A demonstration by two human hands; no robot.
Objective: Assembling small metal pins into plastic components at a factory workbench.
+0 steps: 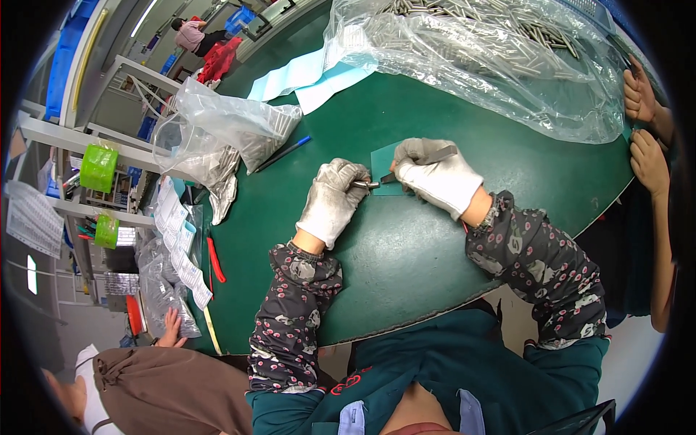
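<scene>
My left hand (330,203), in a white work glove, is closed around a small shiny metal rod (367,185) whose end sticks out toward the right. Opposite it, my right hand (438,180), gloved too, grips a flat, narrow metal blade-like tool (441,154). One end of the tool shows above the knuckles, and its other end points at the rod, very close to it; whether they touch I cannot tell. Beneath the two hands lies a small green sheet (382,161) on the dark green table (406,254).
A large transparent bag (471,80) with many metal pins (540,32) spreads across the table's far side. Smaller bags (246,130), a blue pen (284,154), light-blue papers (333,83) and red-handled pliers (216,259) lie leftward. Co-workers' hands (649,156) (172,330) are at both sides.
</scene>
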